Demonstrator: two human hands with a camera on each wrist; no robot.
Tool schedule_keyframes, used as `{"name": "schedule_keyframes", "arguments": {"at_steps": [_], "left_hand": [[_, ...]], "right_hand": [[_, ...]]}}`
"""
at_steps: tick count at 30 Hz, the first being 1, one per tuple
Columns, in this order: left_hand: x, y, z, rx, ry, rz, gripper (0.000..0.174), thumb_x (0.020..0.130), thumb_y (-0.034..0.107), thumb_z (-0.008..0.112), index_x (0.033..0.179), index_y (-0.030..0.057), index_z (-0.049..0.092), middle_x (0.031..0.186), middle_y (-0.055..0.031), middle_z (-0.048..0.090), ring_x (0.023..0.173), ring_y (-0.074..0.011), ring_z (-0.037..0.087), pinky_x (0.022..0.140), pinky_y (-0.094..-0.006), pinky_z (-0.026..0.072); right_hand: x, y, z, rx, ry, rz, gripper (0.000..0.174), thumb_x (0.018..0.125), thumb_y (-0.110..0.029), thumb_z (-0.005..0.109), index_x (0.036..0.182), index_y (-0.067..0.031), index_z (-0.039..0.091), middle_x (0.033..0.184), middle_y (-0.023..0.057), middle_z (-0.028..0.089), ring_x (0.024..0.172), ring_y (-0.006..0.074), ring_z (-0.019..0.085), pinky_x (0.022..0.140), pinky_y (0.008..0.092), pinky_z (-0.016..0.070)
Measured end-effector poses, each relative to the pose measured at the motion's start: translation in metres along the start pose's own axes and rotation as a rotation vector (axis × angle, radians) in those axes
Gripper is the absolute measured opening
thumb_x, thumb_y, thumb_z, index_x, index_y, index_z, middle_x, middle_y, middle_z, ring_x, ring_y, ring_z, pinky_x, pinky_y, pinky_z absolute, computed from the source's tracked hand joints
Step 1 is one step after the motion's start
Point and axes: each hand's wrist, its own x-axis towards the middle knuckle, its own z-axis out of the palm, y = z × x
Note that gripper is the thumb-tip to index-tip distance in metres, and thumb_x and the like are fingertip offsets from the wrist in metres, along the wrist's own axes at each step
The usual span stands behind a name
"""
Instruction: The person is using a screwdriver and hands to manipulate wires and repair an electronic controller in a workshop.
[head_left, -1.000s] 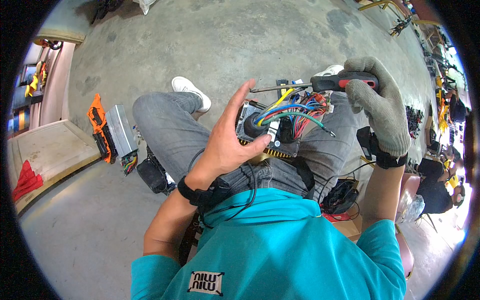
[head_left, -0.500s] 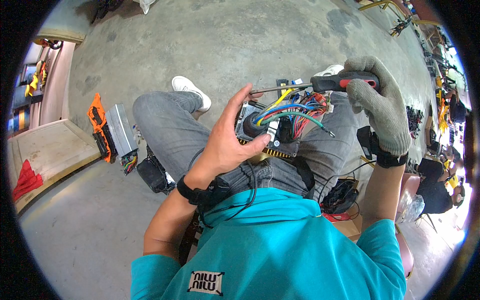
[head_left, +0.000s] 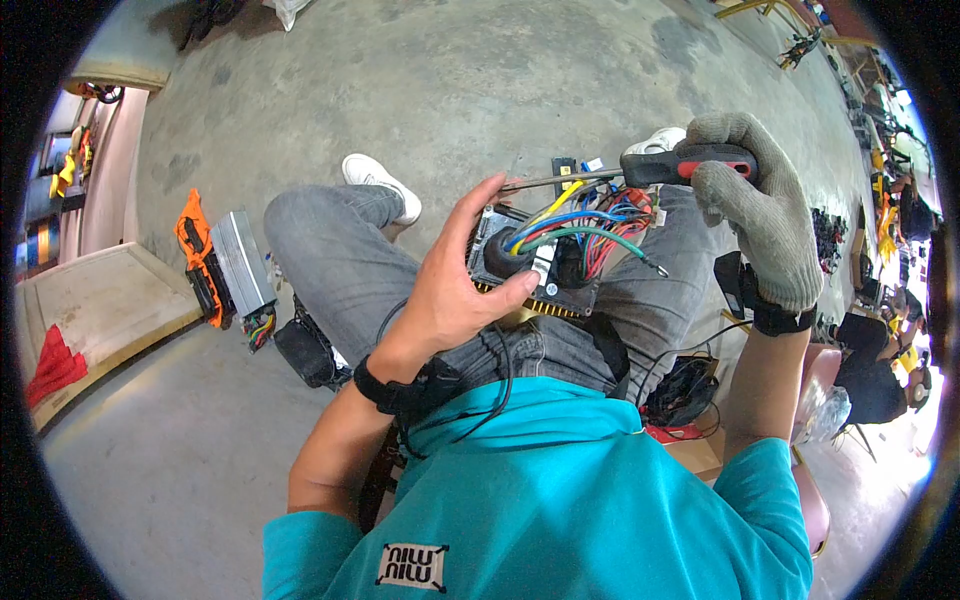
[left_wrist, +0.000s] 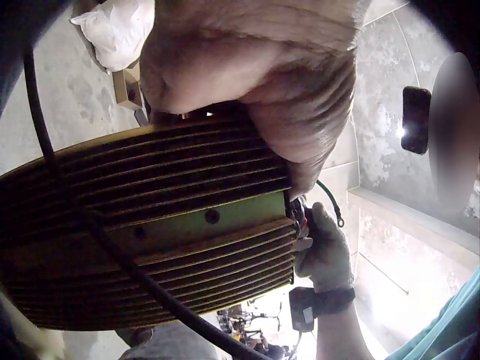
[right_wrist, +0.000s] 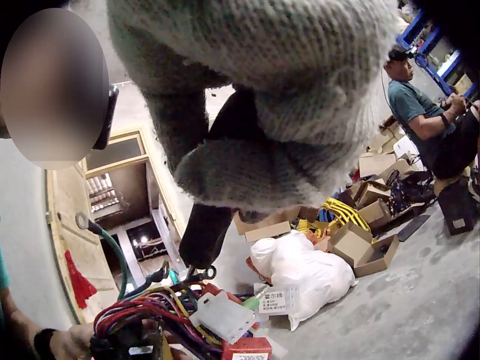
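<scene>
My bare left hand (head_left: 450,285) grips a finned controller box (left_wrist: 225,217) above my lap, thumb on one edge and forefinger stretched along the other side. Its heat-sink fins fill much of the left wrist view. A bundle of coloured wires (head_left: 600,225) comes out of the box's end face, with a green lead (head_left: 640,255) ending in a ring terminal. In a grey knit glove, my right hand (head_left: 765,205) holds a screwdriver (head_left: 650,168) by its black and red handle. The shaft points left across the box's far side, its tip right at my left forefinger.
On the floor to the left lie an orange part (head_left: 193,235) and a silver finned box (head_left: 243,265) with wires. A wooden panel (head_left: 120,290) bears a red cloth (head_left: 55,362). The right wrist view shows a white bag (right_wrist: 300,274), cardboard boxes (right_wrist: 364,247) and a seated person (right_wrist: 420,112).
My left forefinger has lowered slightly toward me at the screwdriver's tip, and the box has shifted a little. The right hand keeps its grip and place.
</scene>
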Motion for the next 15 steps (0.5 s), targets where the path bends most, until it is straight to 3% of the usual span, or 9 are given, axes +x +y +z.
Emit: {"name": "schedule_keyframes", "arguments": {"at_steps": [5, 7, 9, 15], "left_hand": [[0.001, -0.005, 0.003, -0.095, 0.017, 0.052, 0.101, 0.079, 0.015, 0.084, 0.160, 0.0035, 0.025, 0.158, -0.0209, 0.040, 0.141, -0.0308, 0.046, 0.117, -0.0399, 0.0366], [0.001, -0.005, 0.004, -0.119, 0.016, 0.052, 0.102, 0.079, 0.014, 0.083, 0.161, 0.0038, 0.022, 0.161, -0.0208, 0.037, 0.142, -0.0316, 0.046, 0.117, -0.0402, 0.0365], [0.001, -0.005, 0.004, -0.169, 0.014, 0.042, 0.105, 0.080, 0.014, 0.083, 0.162, 0.0040, 0.018, 0.164, -0.0201, 0.032, 0.143, -0.0326, 0.044, 0.117, -0.0408, 0.0363], [-0.002, 0.000, -0.001, -0.077, -0.050, 0.005, 0.106, 0.079, 0.012, 0.082, 0.163, 0.0034, 0.017, 0.165, -0.0204, 0.030, 0.143, -0.0316, 0.043, 0.117, -0.0414, 0.0357]], "right_hand": [[0.002, 0.006, -0.007, 0.012, 0.016, -0.005, 0.046, 0.086, -0.027, 0.076, 0.122, -0.0002, 0.064, 0.103, 0.0061, 0.070, 0.074, 0.0078, 0.057, 0.062, 0.0221, 0.0468], [0.003, 0.008, -0.012, 0.002, 0.062, -0.023, 0.040, 0.092, -0.024, 0.074, 0.122, 0.0003, 0.065, 0.090, 0.0029, 0.066, 0.074, 0.0088, 0.058, 0.066, 0.0243, 0.0476], [0.005, 0.010, -0.012, 0.026, 0.103, -0.034, 0.040, 0.092, -0.024, 0.073, 0.122, 0.0001, 0.066, 0.089, 0.0028, 0.065, 0.074, 0.0087, 0.057, 0.065, 0.0241, 0.0466], [0.026, 0.037, -0.024, 0.114, 0.203, -0.017, 0.038, 0.094, -0.024, 0.071, 0.123, 0.0002, 0.065, 0.087, 0.0022, 0.064, 0.074, 0.0084, 0.057, 0.064, 0.0227, 0.0450]]}}
